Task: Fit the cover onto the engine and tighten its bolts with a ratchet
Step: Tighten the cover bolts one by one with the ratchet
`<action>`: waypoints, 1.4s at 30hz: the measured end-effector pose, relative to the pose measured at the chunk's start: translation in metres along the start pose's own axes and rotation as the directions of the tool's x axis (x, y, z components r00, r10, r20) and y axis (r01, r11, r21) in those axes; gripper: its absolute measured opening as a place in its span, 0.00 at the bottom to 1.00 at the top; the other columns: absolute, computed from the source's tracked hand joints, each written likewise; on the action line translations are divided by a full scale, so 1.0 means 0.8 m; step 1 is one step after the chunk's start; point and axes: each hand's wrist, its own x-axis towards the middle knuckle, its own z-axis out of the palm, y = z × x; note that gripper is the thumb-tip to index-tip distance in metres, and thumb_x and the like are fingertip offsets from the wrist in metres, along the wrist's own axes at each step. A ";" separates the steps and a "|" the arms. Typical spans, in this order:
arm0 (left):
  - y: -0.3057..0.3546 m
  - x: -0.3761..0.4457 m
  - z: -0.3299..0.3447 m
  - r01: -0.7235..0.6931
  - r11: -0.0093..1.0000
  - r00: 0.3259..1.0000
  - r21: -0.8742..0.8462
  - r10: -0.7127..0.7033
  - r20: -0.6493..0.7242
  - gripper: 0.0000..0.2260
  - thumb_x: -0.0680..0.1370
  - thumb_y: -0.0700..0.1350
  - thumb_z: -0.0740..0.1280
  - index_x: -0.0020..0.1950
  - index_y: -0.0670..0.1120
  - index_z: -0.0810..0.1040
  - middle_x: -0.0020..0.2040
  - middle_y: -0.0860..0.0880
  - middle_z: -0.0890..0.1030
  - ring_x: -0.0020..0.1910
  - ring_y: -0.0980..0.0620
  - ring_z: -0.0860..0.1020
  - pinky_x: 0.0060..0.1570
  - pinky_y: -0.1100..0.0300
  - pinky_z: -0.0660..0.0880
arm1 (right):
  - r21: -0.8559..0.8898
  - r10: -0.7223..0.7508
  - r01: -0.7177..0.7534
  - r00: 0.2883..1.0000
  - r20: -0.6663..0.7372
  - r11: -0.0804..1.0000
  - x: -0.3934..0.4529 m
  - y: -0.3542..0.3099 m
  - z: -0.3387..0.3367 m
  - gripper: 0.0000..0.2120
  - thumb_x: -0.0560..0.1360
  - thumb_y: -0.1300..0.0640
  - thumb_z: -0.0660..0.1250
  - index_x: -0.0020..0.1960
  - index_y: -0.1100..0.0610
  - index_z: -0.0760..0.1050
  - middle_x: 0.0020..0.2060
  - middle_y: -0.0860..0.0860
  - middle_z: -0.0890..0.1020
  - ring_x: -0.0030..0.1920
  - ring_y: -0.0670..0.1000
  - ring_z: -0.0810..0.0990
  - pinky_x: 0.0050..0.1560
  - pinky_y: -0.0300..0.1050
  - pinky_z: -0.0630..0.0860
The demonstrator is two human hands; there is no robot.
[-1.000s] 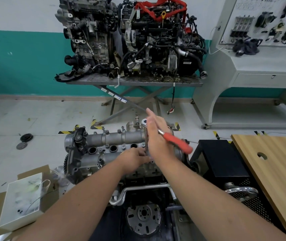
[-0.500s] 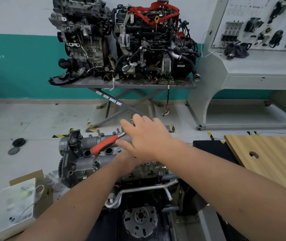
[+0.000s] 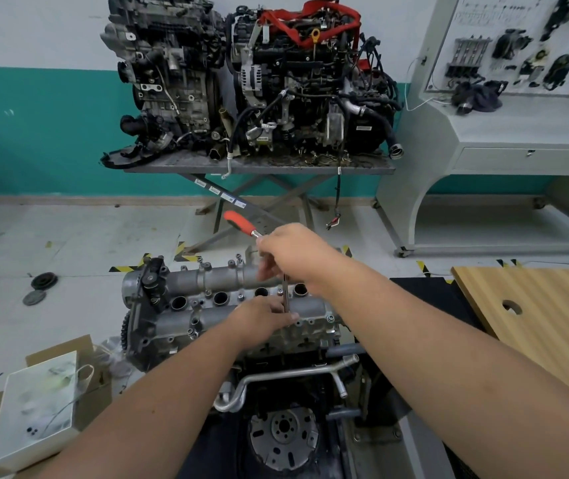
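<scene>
Right hand (image 3: 297,257) grips ratchet (image 3: 241,223) (red handle up-left) — left hand (image 3: 262,318) pinches its extension (image 3: 285,293) on cover (image 3: 207,302).

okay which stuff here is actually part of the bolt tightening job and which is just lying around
In use: ratchet, held by the right hand; cover on the engine; left hand steadying the extension.

Lying about: white box, wooden board, two engines on the stand.
</scene>
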 end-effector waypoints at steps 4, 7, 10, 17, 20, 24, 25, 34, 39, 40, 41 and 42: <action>0.002 -0.002 -0.002 -0.033 0.999 0.999 0.008 0.033 0.020 0.10 0.76 0.60 0.70 0.37 0.59 0.81 0.33 0.63 0.79 0.36 0.58 0.76 0.42 0.56 0.72 | 0.747 0.122 -0.144 0.989 0.084 0.649 0.004 0.016 0.006 0.01 0.80 0.64 0.63 0.49 0.61 0.72 0.28 0.50 0.80 0.32 0.51 0.81 0.29 0.39 0.77; 0.004 -0.001 -0.002 -0.030 1.000 0.999 0.006 0.030 0.041 0.10 0.77 0.60 0.70 0.43 0.55 0.82 0.40 0.54 0.82 0.41 0.52 0.79 0.48 0.53 0.75 | 0.891 0.127 -0.034 0.991 -0.027 0.452 0.007 0.029 0.009 0.07 0.79 0.61 0.66 0.43 0.56 0.72 0.32 0.50 0.81 0.36 0.50 0.80 0.32 0.40 0.78; 0.003 -0.001 -0.003 -0.027 1.000 0.998 -0.006 0.027 0.050 0.11 0.77 0.58 0.70 0.47 0.51 0.84 0.46 0.50 0.84 0.49 0.49 0.81 0.57 0.49 0.77 | 0.754 0.076 0.109 0.975 -0.207 0.648 0.005 0.046 0.018 0.08 0.79 0.51 0.67 0.43 0.52 0.77 0.42 0.53 0.85 0.43 0.52 0.83 0.39 0.44 0.79; 0.007 -0.003 -0.003 -0.005 1.000 0.999 -0.027 0.006 0.043 0.11 0.76 0.57 0.71 0.45 0.49 0.84 0.46 0.50 0.84 0.47 0.47 0.81 0.54 0.49 0.77 | 0.375 -0.159 0.259 0.948 -0.277 0.890 -0.016 0.059 0.024 0.11 0.79 0.39 0.57 0.55 0.27 0.76 0.48 0.21 0.75 0.53 0.22 0.71 0.48 0.22 0.65; 0.008 -0.004 -0.004 -0.007 0.999 0.998 -0.032 0.009 0.063 0.11 0.77 0.55 0.70 0.45 0.49 0.84 0.42 0.52 0.84 0.42 0.51 0.80 0.51 0.53 0.75 | 0.254 -0.218 0.259 0.959 -0.179 0.932 -0.015 0.067 0.017 0.15 0.80 0.38 0.52 0.63 0.27 0.72 0.55 0.24 0.72 0.60 0.26 0.69 0.50 0.22 0.61; 0.011 -0.007 -0.006 -0.044 0.998 0.996 -0.033 0.047 0.082 0.08 0.78 0.53 0.70 0.45 0.51 0.85 0.45 0.53 0.86 0.50 0.51 0.82 0.59 0.48 0.76 | 0.059 -0.395 0.430 0.869 -0.297 0.901 -0.010 0.084 0.016 0.23 0.79 0.39 0.54 0.74 0.36 0.66 0.57 0.35 0.72 0.58 0.28 0.70 0.55 0.27 0.67; 0.013 -0.008 -0.006 -0.049 0.998 0.996 -0.031 0.051 0.075 0.08 0.78 0.53 0.70 0.46 0.50 0.85 0.45 0.53 0.85 0.49 0.51 0.82 0.58 0.49 0.76 | -0.017 -0.466 0.498 0.798 -0.383 0.867 -0.009 0.087 0.017 0.24 0.79 0.41 0.56 0.75 0.41 0.66 0.59 0.41 0.73 0.59 0.35 0.72 0.56 0.30 0.70; 0.020 -0.013 -0.005 -0.084 0.989 0.996 -0.124 0.087 0.014 0.07 0.82 0.43 0.65 0.60 0.47 0.78 0.55 0.49 0.82 0.54 0.52 0.82 0.56 0.54 0.79 | -0.884 -0.861 0.401 0.509 -0.004 0.242 -0.004 0.066 0.011 0.13 0.70 0.65 0.72 0.53 0.57 0.80 0.48 0.52 0.81 0.47 0.56 0.78 0.45 0.49 0.73; 0.013 -0.007 -0.007 -0.057 0.998 0.995 -0.020 0.059 0.086 0.17 0.77 0.57 0.69 0.64 0.53 0.79 0.62 0.51 0.81 0.62 0.49 0.77 0.65 0.45 0.74 | -0.956 -0.614 0.214 0.788 0.047 0.201 -0.015 0.029 0.009 0.17 0.81 0.42 0.54 0.60 0.54 0.69 0.50 0.53 0.74 0.48 0.57 0.73 0.49 0.54 0.68; 0.012 -0.007 -0.006 -0.055 0.997 0.994 -0.045 0.059 0.090 0.19 0.76 0.59 0.69 0.65 0.55 0.79 0.62 0.52 0.81 0.63 0.49 0.77 0.66 0.45 0.73 | -0.958 -0.570 0.210 0.819 0.063 0.196 -0.016 0.024 0.008 0.22 0.81 0.38 0.50 0.61 0.54 0.69 0.52 0.54 0.75 0.50 0.58 0.74 0.49 0.55 0.68; 0.010 -0.005 -0.006 -0.047 0.998 0.995 -0.040 0.050 0.085 0.18 0.74 0.61 0.68 0.61 0.56 0.80 0.60 0.54 0.82 0.61 0.50 0.78 0.64 0.45 0.74 | -0.958 -0.546 0.220 0.833 0.085 0.186 -0.017 0.020 0.006 0.22 0.82 0.38 0.48 0.62 0.53 0.69 0.53 0.54 0.75 0.51 0.58 0.75 0.48 0.54 0.67; 0.008 -0.003 -0.005 -0.031 0.999 0.996 -0.016 0.032 0.077 0.17 0.73 0.64 0.68 0.56 0.57 0.82 0.55 0.55 0.83 0.57 0.51 0.79 0.62 0.46 0.75 | -0.954 -0.531 0.235 0.841 0.103 0.188 -0.017 0.016 0.005 0.21 0.83 0.41 0.48 0.62 0.53 0.69 0.53 0.54 0.76 0.51 0.58 0.76 0.47 0.53 0.67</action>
